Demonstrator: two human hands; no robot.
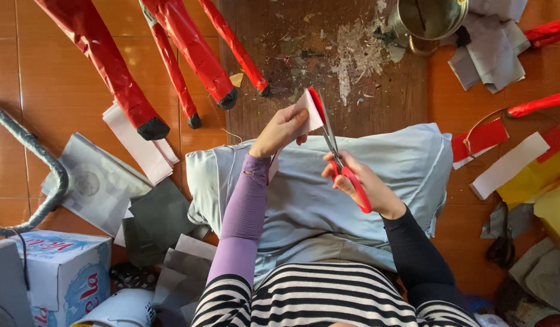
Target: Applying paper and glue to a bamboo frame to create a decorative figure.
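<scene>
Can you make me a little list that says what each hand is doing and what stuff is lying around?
left hand: holds a folded paper piece, white with a red side
right hand: holds red-handled scissors, blades at the paper's edge
lap: pale blue cushion under both hands
floor ahead: red paper-wrapped sticks with black tips, wooden board with scraps
right side: metal pot, yellow paper, white strip
left side: cardboard box, grey sheets
</scene>
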